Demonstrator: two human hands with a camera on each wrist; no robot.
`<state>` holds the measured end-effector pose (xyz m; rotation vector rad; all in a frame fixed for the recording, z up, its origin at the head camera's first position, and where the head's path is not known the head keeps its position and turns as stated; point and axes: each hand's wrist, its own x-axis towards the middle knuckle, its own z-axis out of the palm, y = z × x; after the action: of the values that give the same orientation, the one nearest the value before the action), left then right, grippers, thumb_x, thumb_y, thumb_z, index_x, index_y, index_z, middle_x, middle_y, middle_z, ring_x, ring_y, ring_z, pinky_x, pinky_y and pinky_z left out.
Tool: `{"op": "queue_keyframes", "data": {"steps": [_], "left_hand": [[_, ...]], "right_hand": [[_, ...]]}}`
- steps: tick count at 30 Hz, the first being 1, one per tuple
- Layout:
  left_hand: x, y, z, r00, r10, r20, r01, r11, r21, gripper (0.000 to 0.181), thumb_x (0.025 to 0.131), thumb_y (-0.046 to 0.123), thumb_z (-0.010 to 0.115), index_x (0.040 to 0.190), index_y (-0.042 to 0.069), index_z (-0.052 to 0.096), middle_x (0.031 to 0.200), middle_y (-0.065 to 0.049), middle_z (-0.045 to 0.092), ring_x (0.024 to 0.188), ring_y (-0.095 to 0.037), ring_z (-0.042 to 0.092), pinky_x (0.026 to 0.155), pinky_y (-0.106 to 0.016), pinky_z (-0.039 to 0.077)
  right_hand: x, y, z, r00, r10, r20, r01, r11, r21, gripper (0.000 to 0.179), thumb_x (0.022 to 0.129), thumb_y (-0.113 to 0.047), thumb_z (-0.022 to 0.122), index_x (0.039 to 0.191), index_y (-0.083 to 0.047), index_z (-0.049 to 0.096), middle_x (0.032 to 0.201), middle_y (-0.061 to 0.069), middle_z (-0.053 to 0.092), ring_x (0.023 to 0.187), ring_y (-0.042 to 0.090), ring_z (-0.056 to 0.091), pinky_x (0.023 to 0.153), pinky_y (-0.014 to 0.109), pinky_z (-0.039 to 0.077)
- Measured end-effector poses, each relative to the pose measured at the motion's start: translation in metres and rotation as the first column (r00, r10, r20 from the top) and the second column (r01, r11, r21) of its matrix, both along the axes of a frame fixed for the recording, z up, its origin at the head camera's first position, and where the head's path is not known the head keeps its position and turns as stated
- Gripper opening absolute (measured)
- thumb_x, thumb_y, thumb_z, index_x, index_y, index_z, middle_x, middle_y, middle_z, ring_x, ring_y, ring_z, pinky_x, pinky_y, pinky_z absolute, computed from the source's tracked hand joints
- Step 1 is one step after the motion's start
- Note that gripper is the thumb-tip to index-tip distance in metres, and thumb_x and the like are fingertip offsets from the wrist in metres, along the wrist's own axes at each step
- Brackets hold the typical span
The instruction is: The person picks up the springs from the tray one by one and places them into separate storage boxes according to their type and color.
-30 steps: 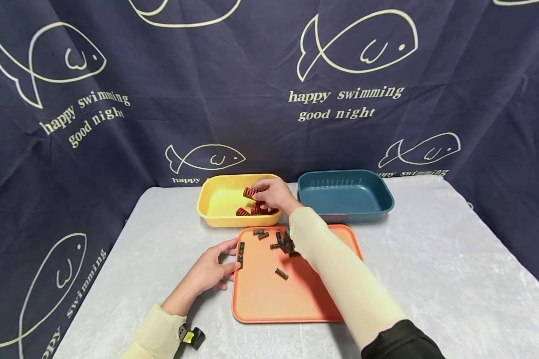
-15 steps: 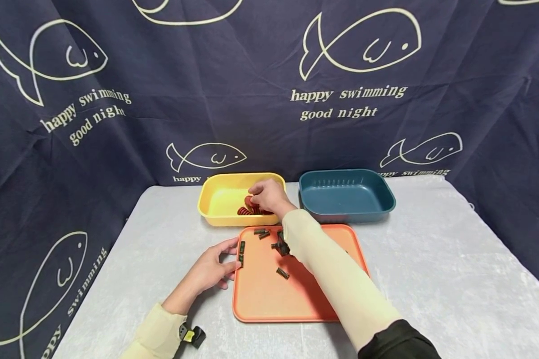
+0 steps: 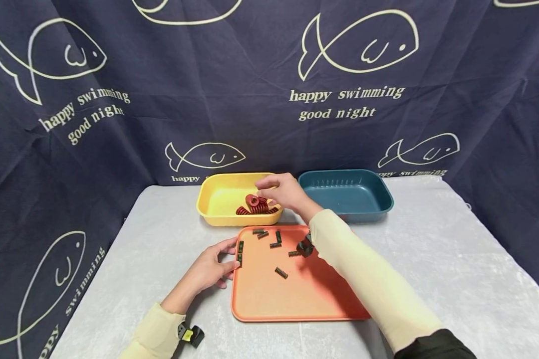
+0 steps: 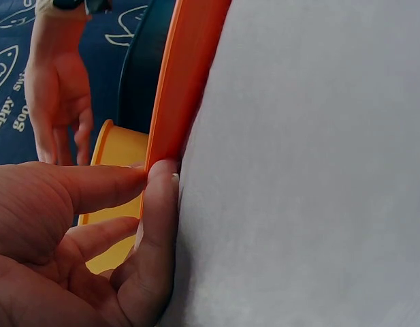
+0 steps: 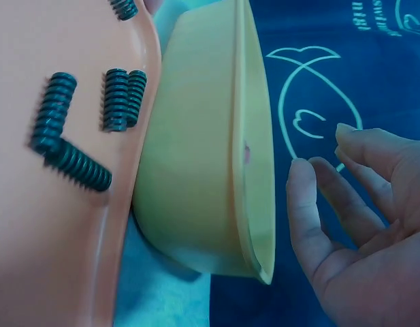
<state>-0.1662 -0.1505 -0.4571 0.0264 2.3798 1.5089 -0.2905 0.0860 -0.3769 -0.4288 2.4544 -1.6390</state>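
My left hand (image 3: 208, 269) pinches the left rim of the orange tray (image 3: 269, 301), thumb on one side and fingers under the edge in the left wrist view. On that tray lie several dark green springs (image 3: 281, 272), seen close as thick coils (image 5: 53, 112) in the right wrist view. Over the right side of the yellow bin (image 3: 229, 221) hovers my right hand (image 3: 287, 192), its fingers spread with nothing between them. Several red springs (image 3: 259, 206) lie heaped inside that bin, just below the fingertips. From the right wrist, the bin's wall hides them.
A dark teal bin (image 3: 350, 217) stands to the right of the yellow one, behind the tray. A navy fish-print curtain (image 3: 251, 99) closes off the back. Pale grey cloth (image 3: 431, 249) covers the table. My right sleeve (image 3: 364, 279) crosses over the tray's right part.
My right hand held a red spring over the yellow bin, lowered it onto the heap and let go, then rose and shifted right. My left hand has stayed at the tray's rim.
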Motion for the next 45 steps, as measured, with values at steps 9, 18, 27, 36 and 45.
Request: {"op": "queue_keyframes", "data": {"steps": [9, 18, 27, 36, 45], "left_hand": [[0.0, -0.002, -0.002, 1.0, 0.008, 0.007, -0.008, 1.0, 0.003, 0.065, 0.094, -0.001, 0.072, 0.153, 0.016, 0.051, 0.125, -0.009, 0.06, 0.063, -0.018, 0.067, 0.046, -0.037, 0.058], [0.001, -0.004, -0.002, 1.0, 0.009, 0.003, -0.009, 1.0, 0.006, 0.065, 0.094, -0.001, 0.072, 0.153, 0.015, 0.051, 0.125, -0.009, 0.061, 0.063, -0.018, 0.067, 0.046, -0.037, 0.058], [0.0, -0.004, -0.002, 1.0, 0.009, 0.002, -0.009, 1.0, 0.017, 0.065, 0.095, -0.002, 0.071, 0.154, 0.014, 0.05, 0.127, -0.01, 0.061, 0.063, -0.019, 0.067, 0.046, -0.037, 0.058], [0.0, -0.003, -0.002, 1.0, 0.007, 0.003, -0.007, 1.0, 0.011, 0.065, 0.094, -0.002, 0.072, 0.154, 0.015, 0.05, 0.127, -0.01, 0.06, 0.063, -0.018, 0.067, 0.046, -0.037, 0.058], [0.0, -0.001, -0.001, 1.0, 0.003, 0.003, -0.003, 1.0, 0.012, 0.065, 0.095, -0.001, 0.072, 0.154, 0.016, 0.05, 0.127, -0.01, 0.06, 0.064, -0.018, 0.067, 0.046, -0.038, 0.058]], "right_hand": [[0.023, 0.032, -0.003, 0.999, 0.034, 0.04, -0.031, 0.997, -0.074, 0.031, 0.093, -0.015, 0.078, 0.124, -0.007, 0.075, 0.125, 0.011, 0.071, 0.106, 0.024, 0.07, 0.087, 0.054, 0.061], [0.049, 0.05, -0.023, 0.992, 0.064, 0.107, -0.053, 0.993, -0.103, 0.034, 0.091, -0.013, 0.081, 0.123, -0.005, 0.075, 0.12, 0.017, 0.073, 0.107, 0.033, 0.069, 0.092, 0.053, 0.059], [0.056, 0.058, -0.047, 0.984, 0.077, 0.163, -0.062, 0.994, -0.093, 0.038, 0.091, -0.013, 0.08, 0.126, 0.0, 0.071, 0.108, 0.008, 0.076, 0.101, 0.041, 0.07, 0.079, 0.049, 0.062], [0.054, 0.059, -0.064, 0.973, 0.112, 0.204, -0.092, 0.99, -0.104, 0.038, 0.093, -0.009, 0.077, 0.128, 0.005, 0.069, 0.118, 0.017, 0.073, 0.097, 0.028, 0.071, 0.074, 0.043, 0.063], [0.055, 0.054, -0.068, 0.976, 0.103, 0.191, -0.094, 0.994, -0.057, 0.037, 0.089, -0.006, 0.079, 0.125, 0.002, 0.072, 0.115, 0.015, 0.074, 0.087, 0.017, 0.07, 0.068, 0.037, 0.063]]}}
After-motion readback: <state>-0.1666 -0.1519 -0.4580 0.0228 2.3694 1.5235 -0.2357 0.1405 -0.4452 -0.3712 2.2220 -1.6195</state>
